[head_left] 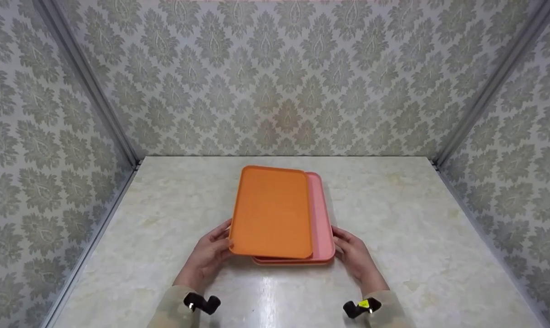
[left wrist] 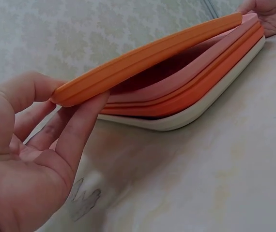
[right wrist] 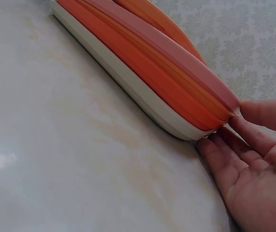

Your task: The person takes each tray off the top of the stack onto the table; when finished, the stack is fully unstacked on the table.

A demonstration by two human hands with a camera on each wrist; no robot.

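Small bright-yellow sticker [head_left: 364,303] sitting on black, curved wrist-worn device [head_left: 351,310] at beige right sleeve [head_left: 390,313], head view. Leaning a little, carrying tiny dark marks, possibly lettering, but staying too small for reading. Over in left wrist view, dark zigzag mark [left wrist: 85,199] showing on pale marbled tabletop [left wrist: 186,183], forming no legible letter or number. No readable text showing anywhere.

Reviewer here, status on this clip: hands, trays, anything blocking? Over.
Left hand gripping orange tray, left side raised. Right hand touching stack at right side. Pink tray beneath, partly covered. Nothing seen atop orange tray.
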